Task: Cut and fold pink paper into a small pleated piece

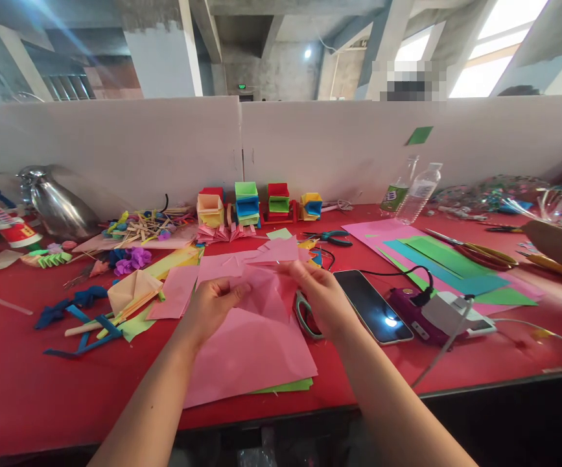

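Observation:
A folded sheet of pink paper (264,297) is held up above the table between my two hands. My left hand (215,305) pinches its left edge, thumb on top. On the far right side, my right hand (317,288) grips the paper with thumb and fingers pressed together. Below lie flat pink sheets (251,363), with a green sheet (288,386) peeking out at the near edge. Partly covered by my right hand, grey-handled scissors (304,316) rest on the red table. More pink paper pieces (220,263) lie just beyond my hands.
A phone (373,308) and a purple power strip (417,314) with cables sit on the right. Small coloured paper boxes (246,204) stand along the white partition (139,149). Paper strips and blue scraps (86,334) lie left; a metal jug (59,201) and plastic bottles (419,191) stand farther back.

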`<act>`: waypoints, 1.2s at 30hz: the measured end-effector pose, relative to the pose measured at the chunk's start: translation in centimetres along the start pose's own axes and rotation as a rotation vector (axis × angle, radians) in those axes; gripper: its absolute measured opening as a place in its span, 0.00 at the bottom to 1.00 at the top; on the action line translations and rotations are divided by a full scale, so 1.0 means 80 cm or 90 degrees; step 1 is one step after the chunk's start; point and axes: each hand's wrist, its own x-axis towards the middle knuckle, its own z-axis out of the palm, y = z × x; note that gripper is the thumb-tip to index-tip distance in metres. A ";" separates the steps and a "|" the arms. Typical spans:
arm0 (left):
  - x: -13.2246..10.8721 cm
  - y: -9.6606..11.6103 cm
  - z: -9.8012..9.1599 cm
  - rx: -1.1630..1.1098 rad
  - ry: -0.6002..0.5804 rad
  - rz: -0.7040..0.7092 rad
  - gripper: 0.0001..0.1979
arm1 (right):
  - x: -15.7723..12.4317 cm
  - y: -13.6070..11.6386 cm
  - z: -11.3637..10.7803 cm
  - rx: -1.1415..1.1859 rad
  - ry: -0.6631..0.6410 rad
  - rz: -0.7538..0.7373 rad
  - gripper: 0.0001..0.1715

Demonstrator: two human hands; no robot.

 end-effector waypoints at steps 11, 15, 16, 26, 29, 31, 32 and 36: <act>-0.004 -0.007 0.031 -0.272 0.106 -0.041 0.11 | -0.003 0.006 0.012 0.069 -0.016 -0.040 0.28; -0.007 -0.004 0.036 -0.279 0.110 -0.028 0.11 | -0.003 0.005 0.017 0.034 -0.053 -0.071 0.28; -0.007 -0.003 0.037 -0.280 0.093 -0.026 0.11 | -0.003 0.005 0.018 0.021 -0.043 -0.072 0.26; -0.009 -0.004 0.045 -0.238 0.087 -0.002 0.18 | -0.002 0.022 0.024 -0.114 0.037 -0.145 0.40; -0.008 -0.004 0.046 -0.313 0.070 -0.008 0.17 | -0.003 0.024 0.026 -0.090 0.040 -0.199 0.41; -0.008 -0.003 0.048 -0.339 0.047 0.007 0.16 | -0.003 0.025 0.027 -0.101 0.039 -0.228 0.33; -0.009 -0.003 0.049 -0.339 0.039 0.014 0.16 | -0.003 0.025 0.028 -0.117 0.044 -0.237 0.30; -0.011 -0.003 0.052 -0.291 0.072 0.003 0.14 | -0.004 0.029 0.027 -0.201 0.055 -0.251 0.28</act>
